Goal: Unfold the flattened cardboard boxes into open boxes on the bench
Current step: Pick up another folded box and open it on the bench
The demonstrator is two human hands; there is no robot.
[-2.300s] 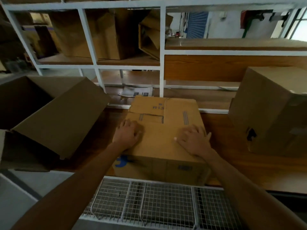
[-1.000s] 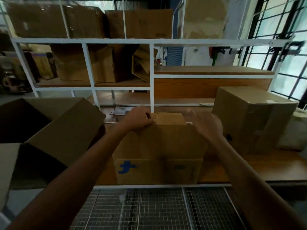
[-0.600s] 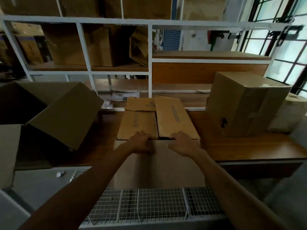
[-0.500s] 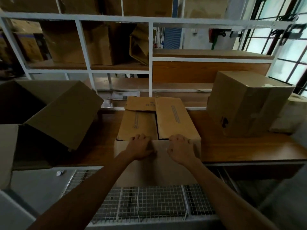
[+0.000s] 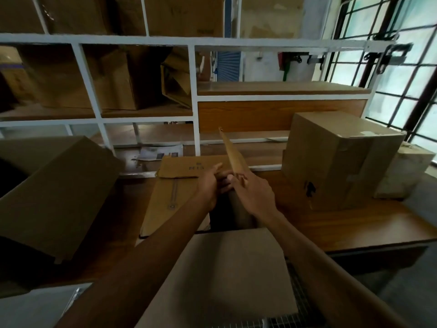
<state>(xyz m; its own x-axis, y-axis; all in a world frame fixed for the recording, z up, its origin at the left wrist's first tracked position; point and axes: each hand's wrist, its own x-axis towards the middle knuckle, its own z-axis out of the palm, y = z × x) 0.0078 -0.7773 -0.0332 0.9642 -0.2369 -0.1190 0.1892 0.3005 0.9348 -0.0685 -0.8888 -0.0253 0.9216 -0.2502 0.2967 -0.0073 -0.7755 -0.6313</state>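
Note:
A brown cardboard box [image 5: 175,200] stands on the wooden bench [image 5: 331,223] in front of me. Its near flap [image 5: 227,268] hangs open toward me and its left flap lies flat over the top. The far flap [image 5: 189,166] also lies flat. The right flap [image 5: 233,152] stands nearly upright, showing a dark gap into the box. My right hand [image 5: 254,195] grips this flap near its base. My left hand [image 5: 209,185] meets it there, its fingers stretched out against the flap's edge.
A large open box [image 5: 54,197] lies on its side at the left. A closed box [image 5: 335,159] stands at the right, with a pale block [image 5: 404,171] beside it. A white shelf frame [image 5: 196,100] holding more cardboard rises behind. A paper sheet [image 5: 160,152] lies under the shelf.
Both hands moved from the near flap's edge to the middle of the box. The near flap dropped open toward me and the right flap swung up to nearly vertical.

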